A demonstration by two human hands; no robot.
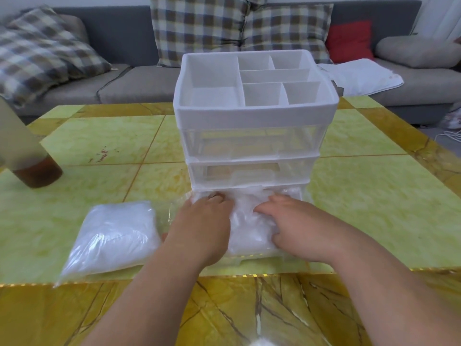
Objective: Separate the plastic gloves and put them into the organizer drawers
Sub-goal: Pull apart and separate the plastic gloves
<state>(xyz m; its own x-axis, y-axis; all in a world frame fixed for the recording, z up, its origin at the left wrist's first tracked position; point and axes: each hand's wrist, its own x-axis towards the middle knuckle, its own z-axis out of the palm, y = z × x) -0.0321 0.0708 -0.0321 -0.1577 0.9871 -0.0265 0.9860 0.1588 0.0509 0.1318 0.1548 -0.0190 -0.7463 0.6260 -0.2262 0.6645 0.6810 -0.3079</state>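
A white plastic organizer (254,116) with a divided top tray and clear drawers stands on the table. Its bottom drawer (252,257) is pulled out toward me and holds a crumpled pile of clear plastic gloves (245,218). My left hand (203,226) lies palm-down on the left part of that pile, fingers pointing at the organizer. My right hand (296,226) presses on the right part, fingers spread over the gloves. A sealed bag of plastic gloves (112,236) lies flat on the table left of the drawer.
A bottle with brown liquid (30,156) stands at the left on the yellow-green marbled table (374,196). Behind it are a grey sofa with checked cushions (239,28), a red cushion (349,41) and a white cloth (361,73).
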